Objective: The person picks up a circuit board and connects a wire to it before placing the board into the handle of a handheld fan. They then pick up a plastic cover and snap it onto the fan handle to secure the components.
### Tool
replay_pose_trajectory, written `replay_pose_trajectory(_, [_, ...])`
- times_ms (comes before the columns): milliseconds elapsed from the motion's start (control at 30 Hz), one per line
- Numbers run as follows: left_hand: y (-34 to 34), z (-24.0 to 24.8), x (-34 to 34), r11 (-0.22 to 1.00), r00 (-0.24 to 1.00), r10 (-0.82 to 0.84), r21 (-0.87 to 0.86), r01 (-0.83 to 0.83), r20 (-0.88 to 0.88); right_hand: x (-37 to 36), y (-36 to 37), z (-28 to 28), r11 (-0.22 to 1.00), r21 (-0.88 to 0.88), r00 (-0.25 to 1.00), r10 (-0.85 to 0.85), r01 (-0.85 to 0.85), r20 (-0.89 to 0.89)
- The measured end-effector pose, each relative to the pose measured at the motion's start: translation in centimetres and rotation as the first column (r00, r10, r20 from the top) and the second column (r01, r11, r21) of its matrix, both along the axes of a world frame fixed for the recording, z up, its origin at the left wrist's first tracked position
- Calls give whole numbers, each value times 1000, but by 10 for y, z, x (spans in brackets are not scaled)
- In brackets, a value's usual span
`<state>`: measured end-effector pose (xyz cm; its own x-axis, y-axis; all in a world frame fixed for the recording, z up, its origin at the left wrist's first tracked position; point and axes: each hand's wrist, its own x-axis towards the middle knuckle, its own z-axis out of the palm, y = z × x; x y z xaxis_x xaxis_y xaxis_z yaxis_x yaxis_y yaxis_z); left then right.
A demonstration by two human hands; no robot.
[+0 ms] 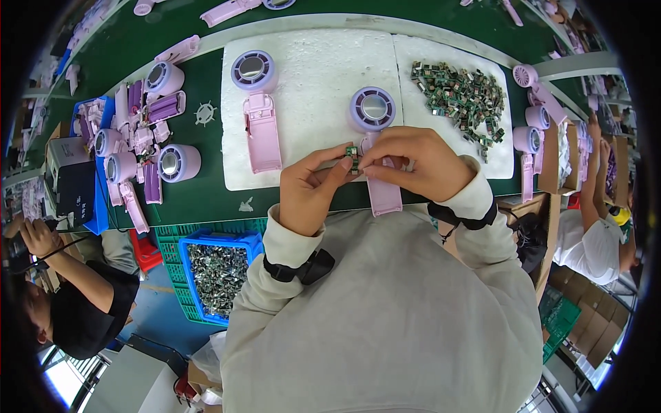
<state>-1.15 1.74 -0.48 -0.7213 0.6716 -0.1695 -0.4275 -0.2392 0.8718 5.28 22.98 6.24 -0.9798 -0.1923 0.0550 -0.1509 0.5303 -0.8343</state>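
Note:
My left hand (308, 191) pinches a small green circuit board (353, 159) upright between thumb and fingers. Right beside the board, the fingertips of my right hand (425, 162) are pinched together; whatever they grip is too small to make out. Under my right hand lies a handheld fan with a purple round head (372, 109) and a pink handle (385, 197), partly covered by the hand. To the left, a second fan head (253, 70) is joined to an open, hollow pink handle (263, 141). Both fans rest on a white foam sheet (323, 76).
A heap of small circuit boards (463, 96) covers the foam's right part. Fan heads and pink handle parts (141, 138) crowd the green table's left side beside a black box (74, 179). A blue crate (220, 275) of metallic parts stands below the table edge. Other people sit at both sides.

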Motion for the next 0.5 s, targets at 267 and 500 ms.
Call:
replay_pose_trajectory(267, [2, 0, 5, 999, 997, 51, 1, -51, -49, 10, -17, -2, 936, -95, 933, -320, 338, 163])
replay_pose_trajectory(500, [5, 2, 6, 997, 997, 78, 12, -78, -25, 13, -34, -16, 903, -57, 900, -429, 425, -80])
